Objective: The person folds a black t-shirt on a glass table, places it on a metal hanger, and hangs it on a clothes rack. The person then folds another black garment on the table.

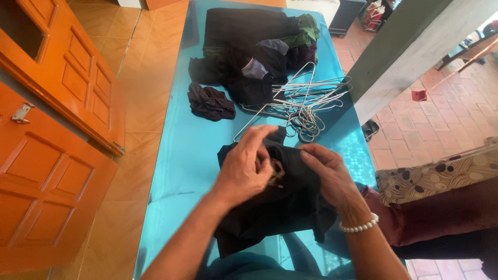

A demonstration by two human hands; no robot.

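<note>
Fingers of the left hand (244, 168) curl down and pinch a fold of the black soft fabric garment (280, 207), blurred by motion, so exact finger spacing is hard to read. Fingers of the right hand (327, 173) close narrow on the garment's upper edge, thumb and forefinger nipping cloth just beside a small brownish detail at the middle; can't tell what that detail is. A white bead bracelet (359, 226) sits on the right wrist.

The garment lies bunched on the near end of the glossy turquoise tabletop (187, 155), its lower part hanging toward the person. It looks light, limp and non-slippery; it should fold wherever pinched, so a hold at a seam or edge seems best, as both hands have now.

Just beyond the hands, a tangled bunch of thin silver wire hangers (303, 101) lies, hooks pointing toward the hands. Left of that, a small crumpled dark cloth (210, 102) sits apart. At the far end lies a heap of dark clothes (249, 46) with a green piece at its right. An orange wooden panelled door (52, 155) stands to the left, over tan floor tiles.
</note>
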